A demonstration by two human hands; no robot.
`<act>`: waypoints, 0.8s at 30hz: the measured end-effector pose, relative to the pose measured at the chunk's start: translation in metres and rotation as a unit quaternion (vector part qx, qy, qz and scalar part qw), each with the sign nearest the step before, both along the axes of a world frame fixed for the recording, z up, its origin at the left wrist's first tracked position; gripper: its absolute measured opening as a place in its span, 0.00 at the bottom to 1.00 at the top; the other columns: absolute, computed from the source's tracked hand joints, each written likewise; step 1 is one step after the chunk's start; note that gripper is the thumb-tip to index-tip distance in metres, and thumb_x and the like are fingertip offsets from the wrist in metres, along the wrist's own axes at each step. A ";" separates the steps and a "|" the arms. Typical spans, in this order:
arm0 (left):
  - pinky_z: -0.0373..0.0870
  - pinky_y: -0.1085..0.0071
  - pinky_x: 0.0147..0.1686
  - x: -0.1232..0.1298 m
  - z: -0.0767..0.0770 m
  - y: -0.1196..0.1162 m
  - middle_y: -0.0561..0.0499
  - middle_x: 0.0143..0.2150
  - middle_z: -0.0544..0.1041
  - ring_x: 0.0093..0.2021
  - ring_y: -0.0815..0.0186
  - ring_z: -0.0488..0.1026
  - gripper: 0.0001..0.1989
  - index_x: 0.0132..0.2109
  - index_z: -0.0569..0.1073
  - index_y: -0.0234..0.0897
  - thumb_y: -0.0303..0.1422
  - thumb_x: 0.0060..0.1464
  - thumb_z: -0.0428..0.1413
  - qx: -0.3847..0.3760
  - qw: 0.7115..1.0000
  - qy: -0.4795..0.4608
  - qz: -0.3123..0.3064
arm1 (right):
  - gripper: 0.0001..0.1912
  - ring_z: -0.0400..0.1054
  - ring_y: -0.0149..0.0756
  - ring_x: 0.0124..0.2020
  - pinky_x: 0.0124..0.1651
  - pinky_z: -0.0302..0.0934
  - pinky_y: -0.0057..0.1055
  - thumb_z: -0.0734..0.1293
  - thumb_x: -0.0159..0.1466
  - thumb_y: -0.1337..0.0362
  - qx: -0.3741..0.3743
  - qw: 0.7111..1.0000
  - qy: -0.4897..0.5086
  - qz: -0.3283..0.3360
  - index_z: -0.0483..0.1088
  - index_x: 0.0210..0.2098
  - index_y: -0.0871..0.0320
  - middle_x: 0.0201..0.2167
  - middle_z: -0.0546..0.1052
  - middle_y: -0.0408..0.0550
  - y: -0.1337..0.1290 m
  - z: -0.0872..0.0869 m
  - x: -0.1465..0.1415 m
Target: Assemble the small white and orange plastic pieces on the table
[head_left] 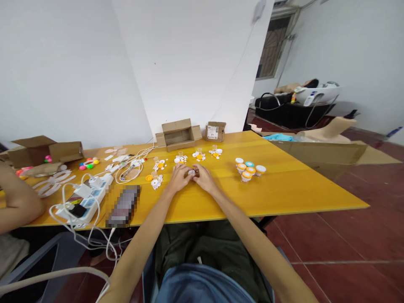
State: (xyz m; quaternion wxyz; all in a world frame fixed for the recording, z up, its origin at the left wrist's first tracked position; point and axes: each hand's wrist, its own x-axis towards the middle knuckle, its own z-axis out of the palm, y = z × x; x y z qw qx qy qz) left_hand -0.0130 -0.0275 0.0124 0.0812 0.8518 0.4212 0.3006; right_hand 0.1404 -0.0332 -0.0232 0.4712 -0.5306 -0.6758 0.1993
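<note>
Between the fingertips of my left hand (179, 177) and my right hand (203, 177) is a small white round part (191, 172), low over the yellow table (214, 206). Both hands have bent fingers closed round it from either side. Just beyond them lie small groups of white pieces (180, 159) with orange discs (199, 157) and clear cups (214, 147). More white pieces (156, 182) and an orange ring (149, 178) lie left of my left hand. To the right stands a cluster of lidded cups (250, 170) with orange, white and teal rims.
An open cardboard box (179, 136) and a smaller box (216, 131) stand by the wall. A power strip (94, 200), white cables (121, 170) and a blurred phone (124, 206) lie left. Another person's arm (19, 200) rests at the far left.
</note>
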 end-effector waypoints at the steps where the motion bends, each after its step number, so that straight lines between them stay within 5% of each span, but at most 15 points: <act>1: 0.64 0.60 0.51 0.000 0.000 0.000 0.49 0.39 0.79 0.48 0.57 0.69 0.10 0.45 0.80 0.45 0.39 0.62 0.56 -0.002 1.000 0.002 0.002 | 0.24 0.75 0.41 0.45 0.52 0.69 0.41 0.69 0.53 0.75 0.000 1.000 -0.004 -0.002 0.72 0.48 0.54 0.42 0.80 0.47 0.000 0.000 0.000; 15: 0.64 0.60 0.51 0.001 0.002 -0.002 0.48 0.40 0.79 0.48 0.57 0.69 0.10 0.44 0.81 0.45 0.38 0.62 0.56 -0.009 1.000 0.001 -0.003 | 0.22 0.76 0.42 0.45 0.52 0.69 0.42 0.71 0.53 0.72 0.001 1.000 -0.016 0.005 0.71 0.47 0.54 0.41 0.82 0.47 0.010 -0.011 0.002; 24: 0.66 0.61 0.53 0.001 0.002 0.001 0.49 0.43 0.80 0.50 0.58 0.70 0.10 0.45 0.79 0.43 0.37 0.64 0.54 0.009 0.998 -0.042 0.035 | 0.20 0.77 0.42 0.42 0.49 0.69 0.42 0.72 0.53 0.71 -0.023 1.000 -0.012 0.005 0.72 0.45 0.55 0.38 0.82 0.46 0.004 0.000 0.001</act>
